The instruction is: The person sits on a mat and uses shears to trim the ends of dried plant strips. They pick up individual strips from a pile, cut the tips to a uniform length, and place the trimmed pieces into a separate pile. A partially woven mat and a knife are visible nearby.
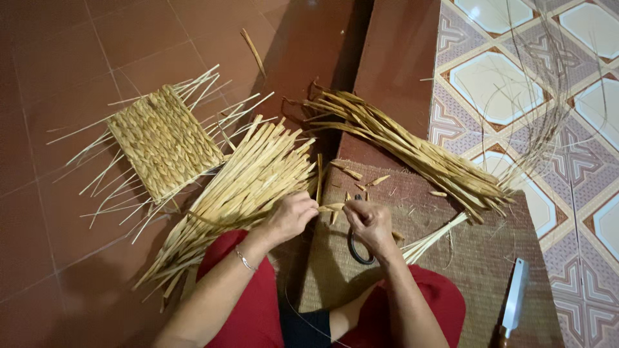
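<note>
Both hands pinch one pale, flat straw strip (332, 207): left hand (291, 216) closed on it, right hand (369, 222) seemingly also gripping dark-handled scissors (358, 248). One woven mat panel (164, 142), two straw bundles.

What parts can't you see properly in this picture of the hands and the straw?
Head view only:
- Scissors: blades hidden under the right hand; only dark handle loops show.
- Straw piece between both hands: its ends are covered by the fingers of the left hand and the right.
- Knife: handle cut off by the bottom edge.
- Thin fibres: too fine to count, running past the top edge.
- Woven panel: underside hidden.
</note>
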